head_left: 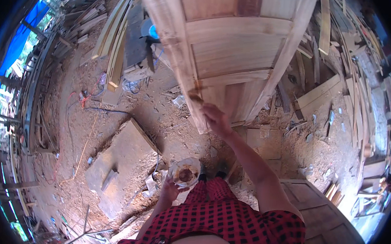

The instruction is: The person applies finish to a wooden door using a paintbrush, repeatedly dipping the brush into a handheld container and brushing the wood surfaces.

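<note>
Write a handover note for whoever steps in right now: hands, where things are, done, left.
Right hand: raised to the near edge of the upright wooden panelled door, pressing a small applicator against it; the grip itself is partly hidden.
Left hand: holds a small clear container of brown paste low in front of the body.
Door stands on the sawdust floor, tilted in the view. A second door lies flat at lower right.
Done: a brown smear shows on the edge where the applicator sits.
Left: the rest of the door wood looks bare and pale.
</note>
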A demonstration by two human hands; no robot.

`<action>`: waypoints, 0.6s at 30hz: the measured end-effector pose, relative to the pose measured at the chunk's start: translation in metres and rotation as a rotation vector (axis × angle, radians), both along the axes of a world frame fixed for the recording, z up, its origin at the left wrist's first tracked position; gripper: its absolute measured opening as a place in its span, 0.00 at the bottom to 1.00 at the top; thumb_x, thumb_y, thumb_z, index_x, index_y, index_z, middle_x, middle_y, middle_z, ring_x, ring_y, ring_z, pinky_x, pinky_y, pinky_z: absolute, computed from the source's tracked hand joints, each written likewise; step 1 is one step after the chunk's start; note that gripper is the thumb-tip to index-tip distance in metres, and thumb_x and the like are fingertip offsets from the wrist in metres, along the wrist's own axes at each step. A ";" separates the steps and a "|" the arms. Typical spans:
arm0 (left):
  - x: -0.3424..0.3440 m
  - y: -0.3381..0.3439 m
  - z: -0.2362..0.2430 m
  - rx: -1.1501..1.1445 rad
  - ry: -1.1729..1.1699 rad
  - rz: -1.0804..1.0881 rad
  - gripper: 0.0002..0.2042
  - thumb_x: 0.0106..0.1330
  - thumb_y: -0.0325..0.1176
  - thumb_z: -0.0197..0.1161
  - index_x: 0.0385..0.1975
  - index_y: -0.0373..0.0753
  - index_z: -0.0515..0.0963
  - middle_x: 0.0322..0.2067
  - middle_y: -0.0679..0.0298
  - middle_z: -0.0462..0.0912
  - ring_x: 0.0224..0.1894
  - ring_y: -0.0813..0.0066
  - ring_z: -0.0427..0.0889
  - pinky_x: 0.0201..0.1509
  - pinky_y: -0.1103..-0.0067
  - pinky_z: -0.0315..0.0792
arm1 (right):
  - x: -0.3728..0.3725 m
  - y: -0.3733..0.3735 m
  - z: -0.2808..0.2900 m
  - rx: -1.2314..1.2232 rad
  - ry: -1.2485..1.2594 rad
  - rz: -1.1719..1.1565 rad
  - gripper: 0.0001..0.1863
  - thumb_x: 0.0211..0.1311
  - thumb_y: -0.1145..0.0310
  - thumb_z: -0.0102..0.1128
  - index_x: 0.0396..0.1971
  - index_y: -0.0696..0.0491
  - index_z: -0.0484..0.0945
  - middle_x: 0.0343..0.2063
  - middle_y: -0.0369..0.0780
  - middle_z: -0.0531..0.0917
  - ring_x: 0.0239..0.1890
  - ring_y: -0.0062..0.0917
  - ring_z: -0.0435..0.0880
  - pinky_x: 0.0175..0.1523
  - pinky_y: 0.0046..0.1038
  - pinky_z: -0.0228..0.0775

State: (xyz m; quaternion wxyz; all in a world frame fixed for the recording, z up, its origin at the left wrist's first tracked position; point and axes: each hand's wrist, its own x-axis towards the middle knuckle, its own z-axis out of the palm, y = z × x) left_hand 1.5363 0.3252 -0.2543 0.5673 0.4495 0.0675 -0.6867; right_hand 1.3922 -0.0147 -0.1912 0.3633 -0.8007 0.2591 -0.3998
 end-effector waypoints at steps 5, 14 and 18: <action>-0.024 -0.034 0.027 0.055 0.036 -0.136 0.34 0.57 0.57 0.54 0.61 0.46 0.59 0.58 0.58 0.66 0.59 0.53 0.66 0.56 0.49 0.63 | -0.068 -0.053 0.035 0.087 -0.181 -0.412 0.12 0.56 0.79 0.57 0.41 0.54 0.78 0.39 0.39 0.80 0.44 0.25 0.79 0.47 0.26 0.72; -0.047 -0.064 0.028 -0.047 0.139 -0.167 0.30 0.57 0.48 0.59 0.59 0.44 0.63 0.56 0.58 0.69 0.58 0.58 0.68 0.54 0.50 0.67 | -0.206 -0.128 -0.004 0.205 -0.821 -0.962 0.08 0.59 0.78 0.55 0.38 0.57 0.79 0.36 0.36 0.81 0.39 0.19 0.77 0.45 0.21 0.69; -0.048 -0.067 0.016 -0.099 0.071 -0.277 0.40 0.53 0.58 0.58 0.63 0.45 0.55 0.61 0.54 0.60 0.61 0.49 0.63 0.59 0.48 0.61 | -0.140 -0.096 -0.009 0.018 -0.278 -0.992 0.10 0.59 0.81 0.50 0.40 0.56 0.76 0.39 0.39 0.77 0.45 0.27 0.75 0.53 0.27 0.65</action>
